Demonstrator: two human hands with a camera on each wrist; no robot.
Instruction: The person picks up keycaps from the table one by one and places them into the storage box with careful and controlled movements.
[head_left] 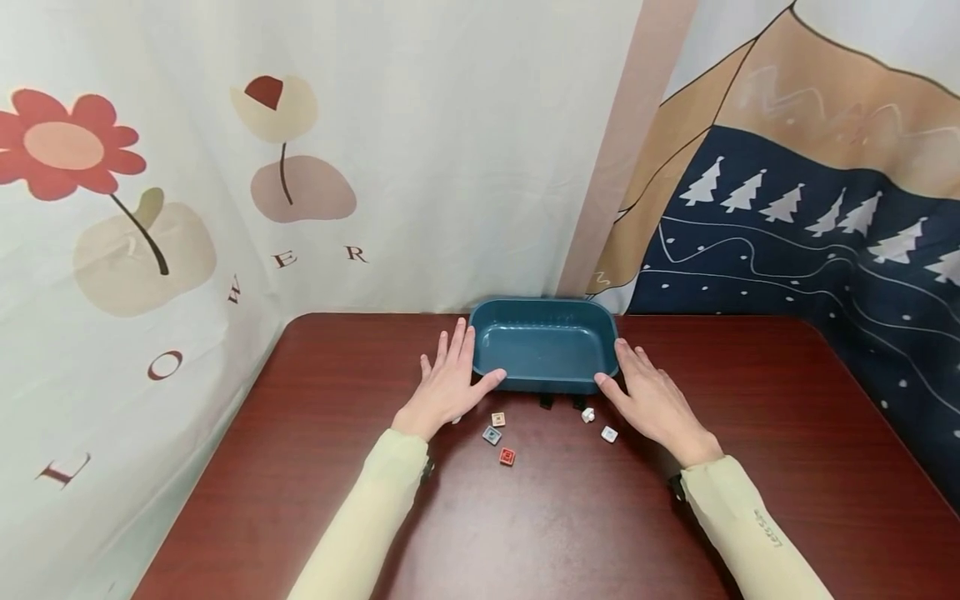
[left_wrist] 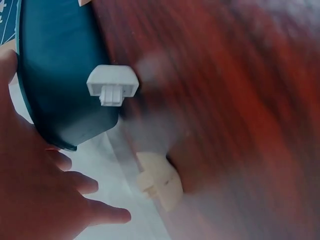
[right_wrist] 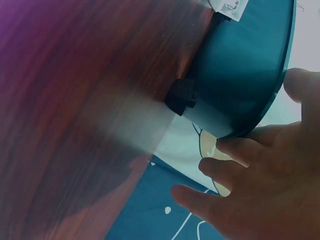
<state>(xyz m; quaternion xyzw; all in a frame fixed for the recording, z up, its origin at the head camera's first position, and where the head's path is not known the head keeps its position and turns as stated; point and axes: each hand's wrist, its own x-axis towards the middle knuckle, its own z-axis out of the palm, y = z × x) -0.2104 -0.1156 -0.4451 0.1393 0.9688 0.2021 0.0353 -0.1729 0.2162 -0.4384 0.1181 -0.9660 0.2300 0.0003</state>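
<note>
The blue bin (head_left: 543, 352) lies crosswise between the left hand (head_left: 444, 385) and right hand (head_left: 657, 402), its long axis spanning them, neither plainly nearer. Both touch its ends, fingers spread.

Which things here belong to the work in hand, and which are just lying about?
In the work:
left hand
right hand
teal basin, touched by both

Apparently just lying about:
red cap
blue-grey cap
beige cap
white caps
black caps
</note>
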